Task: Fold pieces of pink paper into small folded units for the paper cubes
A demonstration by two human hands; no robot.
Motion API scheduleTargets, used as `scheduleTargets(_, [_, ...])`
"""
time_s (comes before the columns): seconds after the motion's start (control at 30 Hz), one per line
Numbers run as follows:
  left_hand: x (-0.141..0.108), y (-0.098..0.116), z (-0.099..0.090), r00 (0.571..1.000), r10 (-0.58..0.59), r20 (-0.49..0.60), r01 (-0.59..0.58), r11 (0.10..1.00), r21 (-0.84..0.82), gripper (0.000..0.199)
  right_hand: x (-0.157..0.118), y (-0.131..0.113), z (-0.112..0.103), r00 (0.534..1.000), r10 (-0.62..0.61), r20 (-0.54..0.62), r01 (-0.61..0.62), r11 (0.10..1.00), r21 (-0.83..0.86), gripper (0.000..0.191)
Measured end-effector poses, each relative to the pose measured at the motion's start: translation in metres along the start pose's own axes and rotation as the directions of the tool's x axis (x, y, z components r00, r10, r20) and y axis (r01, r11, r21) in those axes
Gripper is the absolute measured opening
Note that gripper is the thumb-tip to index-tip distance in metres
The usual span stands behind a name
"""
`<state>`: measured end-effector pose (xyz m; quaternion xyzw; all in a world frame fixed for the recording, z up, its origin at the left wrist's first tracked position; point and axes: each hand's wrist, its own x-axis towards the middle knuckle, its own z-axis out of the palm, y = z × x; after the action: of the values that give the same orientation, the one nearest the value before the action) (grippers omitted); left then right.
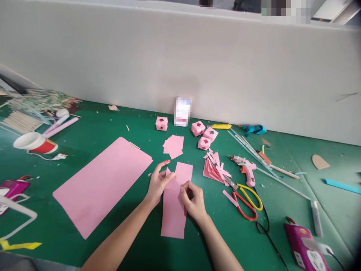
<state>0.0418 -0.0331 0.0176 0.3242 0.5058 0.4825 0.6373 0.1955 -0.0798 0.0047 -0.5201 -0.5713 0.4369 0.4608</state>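
Observation:
Between the thumb and fingers of my left hand (156, 185) is a small pink paper piece (172, 183) with a slanted edge. My right hand (194, 198) is closed in a pinch at that piece's right corner. Beneath both hands lies a long pink paper strip (173, 222), partly covered by them. Just beyond is a small pile of pink paper squares (175, 146). Folded pink paper shapes with cut-out holes stand farther back, one alone (161, 124) and several grouped around another (198, 128). To the left rests a stack of large pink paper sheets (104, 186).
Scissors (244, 205), folded pink papers (212, 171), and a glue gun (248, 174) lie right, with a yellow cutter (221, 127) behind. A purple power strip (304, 246) sits front right. A paper cup (35, 143) lies left near wooden sticks (21, 122). A phone-like screen (182, 111) leans against the partition.

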Motion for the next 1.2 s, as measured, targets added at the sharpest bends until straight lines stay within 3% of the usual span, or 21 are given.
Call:
scheduleTargets(0.77, [-0.0025, 0.0034, -0.0008, 0.993, 0.090, -0.083, -0.078, 0.987, 0.139, 0.062, -0.0001, -0.0005, -0.0006, 0.999, 0.041, 0.001, -0.041, 0.995, 0.093, 0.027])
scheduleTargets(0.97, [-0.0034, 0.0048, 0.0017, 0.991, 0.065, -0.120, -0.052, 0.993, 0.110, 0.070, 0.0008, -0.0015, -0.0007, 0.998, 0.061, 0.012, -0.062, 0.993, 0.104, 0.030])
scheduleTargets(1.2, [0.0002, 0.0043, -0.0033, 0.991, 0.074, -0.110, -0.071, 0.997, 0.038, 0.064, 0.0018, 0.0016, -0.0036, 0.997, 0.076, 0.024, -0.079, 0.985, 0.152, 0.031])
